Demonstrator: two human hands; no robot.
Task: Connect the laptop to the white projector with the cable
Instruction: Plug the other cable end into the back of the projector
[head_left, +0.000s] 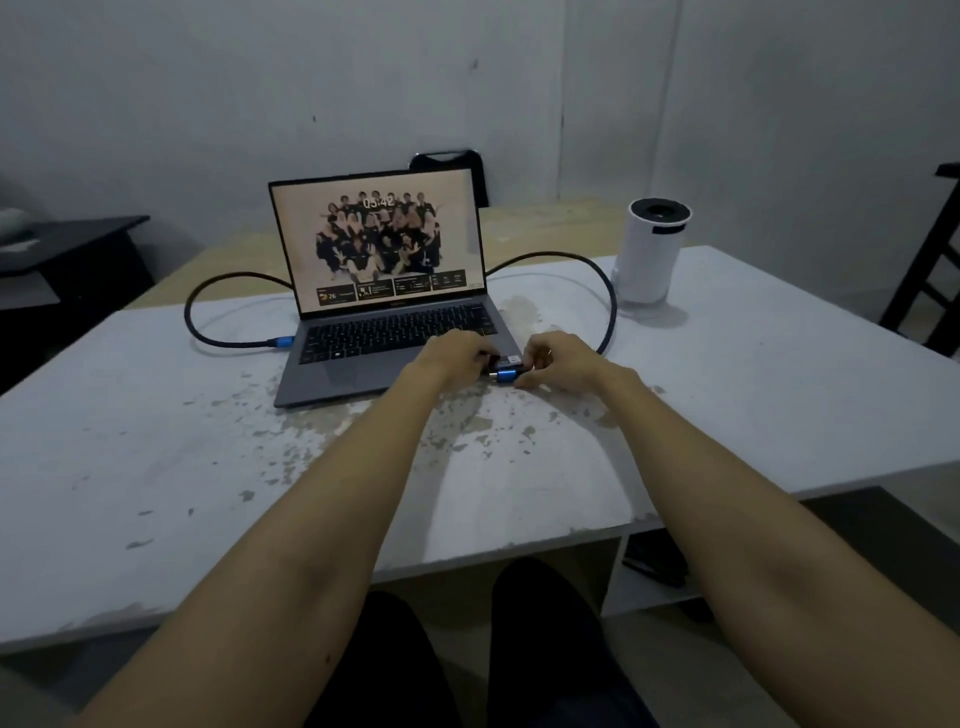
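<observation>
Your legs showed dark under the table (156, 467), cut off at the frame's bottom. Both forearms reached to the laptop (384, 332), the landmark here. At its near right corner your right hand (558, 364) pinched one blue plug (506, 376) between thumb and curled fingers, and your left hand (457, 358) closed on something small and dark at that corner; I could not tell what, nor whether the plug had entered a port. One cable (605, 291) looped behind the laptop's screen, partly hidden, and its second blue end (280, 342) lay by the laptop's left edge. One white projector (649, 254) stood right of the laptop, farther back, beside the cable's loop.
</observation>
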